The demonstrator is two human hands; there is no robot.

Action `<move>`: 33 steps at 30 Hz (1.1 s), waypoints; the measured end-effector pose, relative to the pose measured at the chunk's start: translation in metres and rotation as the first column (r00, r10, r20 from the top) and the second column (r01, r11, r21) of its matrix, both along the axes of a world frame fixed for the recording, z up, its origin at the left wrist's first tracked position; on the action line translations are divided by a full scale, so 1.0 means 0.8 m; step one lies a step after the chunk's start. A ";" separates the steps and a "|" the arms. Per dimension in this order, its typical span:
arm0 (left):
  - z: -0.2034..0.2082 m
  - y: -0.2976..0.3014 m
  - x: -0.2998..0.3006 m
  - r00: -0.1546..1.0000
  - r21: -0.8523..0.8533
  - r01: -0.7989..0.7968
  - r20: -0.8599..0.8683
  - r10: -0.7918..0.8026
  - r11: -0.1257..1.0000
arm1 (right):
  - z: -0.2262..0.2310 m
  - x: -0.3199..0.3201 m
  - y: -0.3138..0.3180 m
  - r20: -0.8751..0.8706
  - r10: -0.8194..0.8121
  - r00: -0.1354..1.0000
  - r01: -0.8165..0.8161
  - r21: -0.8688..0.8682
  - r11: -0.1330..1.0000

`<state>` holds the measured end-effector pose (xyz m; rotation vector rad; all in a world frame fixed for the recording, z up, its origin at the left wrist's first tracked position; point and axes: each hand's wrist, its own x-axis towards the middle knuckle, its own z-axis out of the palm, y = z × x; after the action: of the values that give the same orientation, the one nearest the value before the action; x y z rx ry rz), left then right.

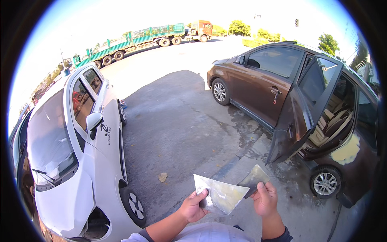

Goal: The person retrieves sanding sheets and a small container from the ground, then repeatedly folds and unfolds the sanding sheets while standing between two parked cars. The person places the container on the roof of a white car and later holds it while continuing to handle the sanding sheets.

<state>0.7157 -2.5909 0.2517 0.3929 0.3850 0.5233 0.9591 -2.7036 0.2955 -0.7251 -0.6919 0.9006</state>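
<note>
My left hand (193, 207) is closed on the lower left side of a pale flat plate (224, 195) with white and yellowish smears, its thumb on top. In my right hand (265, 199), pinched between thumb and fingers, is a flat putty scraper (256, 177), dark near the grip and smeared yellowish toward its far edge. The scraper's lower left part meets or overlaps the plate's right corner; I cannot tell whether they touch. Both are held in front of my body, above the concrete. Ahead to the right, a pale yellow filler patch (346, 150) covers the brown car's rear wheel arch.
The brown car (252, 76) stands at the right with its rear door (296, 121) swung open toward me. A white car (96, 161) is close on my left, its front end partly dismantled. Wet patches mark the concrete (169, 129). A long truck (133, 42) stands far off.
</note>
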 end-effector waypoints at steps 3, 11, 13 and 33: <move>-0.003 -0.009 0.012 0.999 -0.032 0.031 -0.008 -0.032 0.999 | 0.014 -0.014 -0.003 -0.171 -0.126 0.977 0.139 0.066 0.988; -0.008 -0.020 0.024 0.998 0.246 0.048 -0.050 -0.037 0.968 | 0.027 -0.041 -0.035 0.214 0.075 0.974 -0.094 0.079 0.992; -0.010 -0.020 0.021 0.999 0.318 0.007 -0.052 0.011 0.948 | 0.032 -0.036 -0.038 0.568 0.043 0.822 -0.055 0.003 0.998; -0.005 -0.024 0.035 0.994 0.335 0.028 -0.111 0.010 0.942 | 0.018 -0.031 -0.065 0.390 -0.159 0.907 0.123 0.114 0.986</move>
<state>0.7438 -2.6101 0.2477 0.7566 0.4021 0.5612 0.9339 -2.7559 0.3101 -0.8796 -1.0191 0.5881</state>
